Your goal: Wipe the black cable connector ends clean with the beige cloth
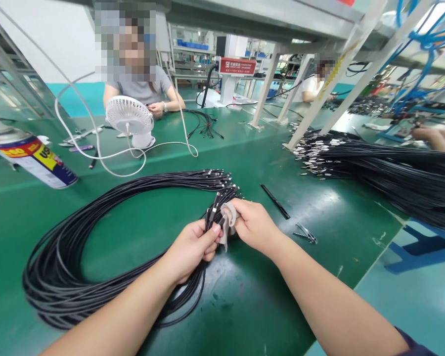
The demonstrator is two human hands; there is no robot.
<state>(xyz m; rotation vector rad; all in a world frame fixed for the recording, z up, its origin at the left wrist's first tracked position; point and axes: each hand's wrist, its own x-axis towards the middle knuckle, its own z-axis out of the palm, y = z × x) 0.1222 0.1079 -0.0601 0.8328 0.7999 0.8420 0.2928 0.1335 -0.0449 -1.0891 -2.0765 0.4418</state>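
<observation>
Head cam: black cables [55,277] curve in a big loop on the green table [244,311], one end bunched in my L hand [195,247], fingers closed round it, thumb on top. My R hand [254,225] is closed too, pinching a grey cloth [228,215] at the tips. The loop's other end lies loose just beyond. Bare room: inside the loop, & btwn my R hand and a black stick [275,201] w/ clippers [306,233] near it. R table edge slants under my R forearm. Counts: 1 stick, 1 pr clippers, 1 white fan [129,118], 1 spray can [31,155], 1 2nd cable heap [404,165] far R; too many cables to count.
</observation>
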